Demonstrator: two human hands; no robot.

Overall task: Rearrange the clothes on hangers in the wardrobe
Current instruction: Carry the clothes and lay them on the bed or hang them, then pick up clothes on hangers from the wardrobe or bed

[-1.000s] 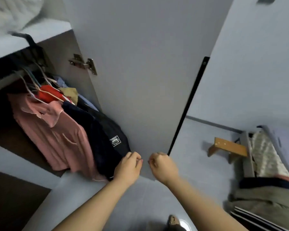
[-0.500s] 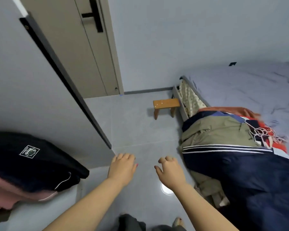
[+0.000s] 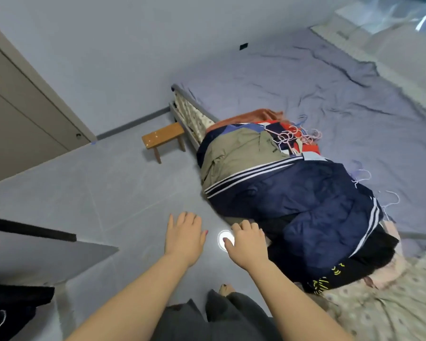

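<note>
View swings further right onto bed (image 3: 354, 94); left hand (image 3: 185, 235) and right hand (image 3: 247, 242) spread, empty, apart; clothes pile (image 3: 293, 193) lies right-far, long axis near-far, right hand nearer.

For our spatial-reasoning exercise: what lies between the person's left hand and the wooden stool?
Only bare grey floor, seen in the head view, separates the left hand from the wooden stool.

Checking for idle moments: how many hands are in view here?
2. The left hand is spread open above the floor. The right hand is beside it, close to the clothes pile on the bed, fingers loosely curled, holding nothing. Neither is hidden.
</note>
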